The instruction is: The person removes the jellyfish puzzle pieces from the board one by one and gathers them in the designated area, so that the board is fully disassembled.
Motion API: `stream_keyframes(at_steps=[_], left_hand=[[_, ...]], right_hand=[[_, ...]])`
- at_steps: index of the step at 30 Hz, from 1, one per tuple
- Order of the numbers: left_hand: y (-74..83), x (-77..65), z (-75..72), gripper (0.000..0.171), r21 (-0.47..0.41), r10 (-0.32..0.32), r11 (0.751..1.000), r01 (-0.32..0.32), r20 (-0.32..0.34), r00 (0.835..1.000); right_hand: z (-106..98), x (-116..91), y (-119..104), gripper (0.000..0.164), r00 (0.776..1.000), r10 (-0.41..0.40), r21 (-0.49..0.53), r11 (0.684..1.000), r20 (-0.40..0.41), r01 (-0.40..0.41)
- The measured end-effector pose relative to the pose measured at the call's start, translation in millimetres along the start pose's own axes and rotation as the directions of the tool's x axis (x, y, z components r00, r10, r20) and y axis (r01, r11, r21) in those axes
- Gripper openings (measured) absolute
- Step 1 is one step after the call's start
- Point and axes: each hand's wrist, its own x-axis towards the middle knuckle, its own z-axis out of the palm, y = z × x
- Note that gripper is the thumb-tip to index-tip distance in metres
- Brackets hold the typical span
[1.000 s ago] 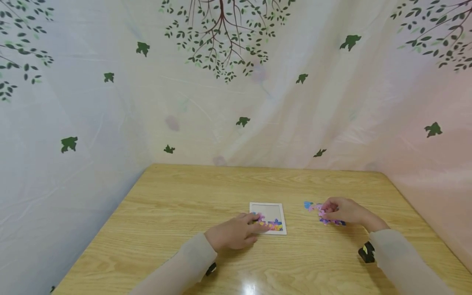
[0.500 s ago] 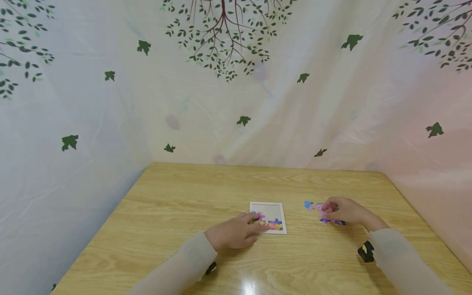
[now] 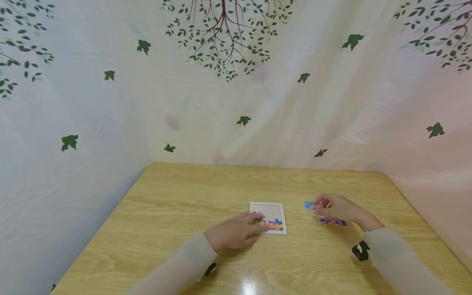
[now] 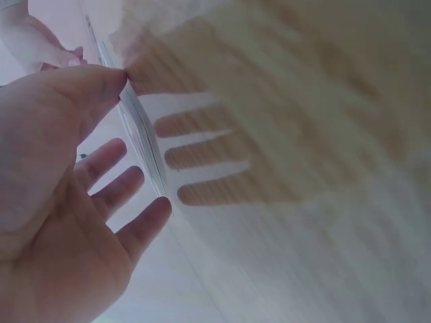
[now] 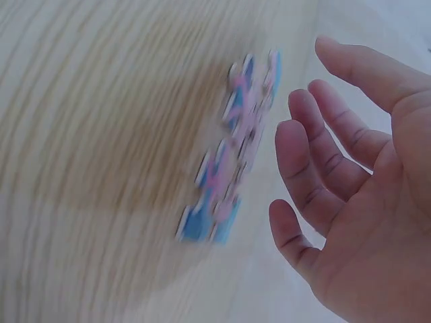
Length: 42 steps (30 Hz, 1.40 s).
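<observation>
My left hand [image 3: 236,231] rests on the lower left of a white puzzle tray [image 3: 271,210], its fingers over the assembled part. Colourful jigsaw pieces [image 3: 276,225] fill the tray's lower edge, partly hidden under the fingers. In the left wrist view, the thumb and spread fingers [image 4: 145,225] lie along the thin tray edge [image 4: 145,138]. To the right, my right hand [image 3: 341,209] hovers over loose pink, purple and blue jigsaw pieces [image 5: 215,171]. Its fingers are loosely bent with nothing between them in the right wrist view. A blue piece [image 3: 307,204] lies just beyond its fingertips.
Both hands work over a wood-grain table [image 3: 177,196]. Behind it hangs a pale curtain [image 3: 206,135] with printed branches and green leaf shapes. A dark wrist camera [image 3: 361,250] sits under the right sleeve.
My right hand has shifted left and slightly away, now over the left end of the loose pieces, uncovering some purple ones. My left hand and the tray stay put.
</observation>
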Motion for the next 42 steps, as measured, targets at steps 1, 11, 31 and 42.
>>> stream_keyframes(at_steps=[1, 11, 31, 42], left_hand=[[0.4, 0.6, 0.2, 0.048, 0.01, 0.006, 1.0, -0.006, -0.008, 1.0], [9.4, -1.5, 1.1, 0.049, 0.033, 0.068, 0.997, -0.065, -0.079, 0.995], [20.1, -1.9, -0.2, 0.047, 0.076, 0.013, 0.997, -0.015, 0.021, 1.0], [20.6, -2.9, -0.7, 0.05, 0.083, 0.029, 0.996, -0.033, 0.049, 0.998]], right_hand=[[1.5, 1.8, -2.3, 0.031, 1.0, -0.005, 0.001, 1.0, 0.0, 0.005], [17.7, 24.6, -21.3, 0.027, 0.996, -0.084, 0.016, 0.996, 0.018, 0.084], [68.6, 71.1, -68.1, 0.022, 0.976, -0.195, 0.002, 0.981, 0.093, 0.195], [88.1, 83.3, -81.5, 0.027, 0.97, -0.224, -0.025, 0.973, 0.095, 0.227]])
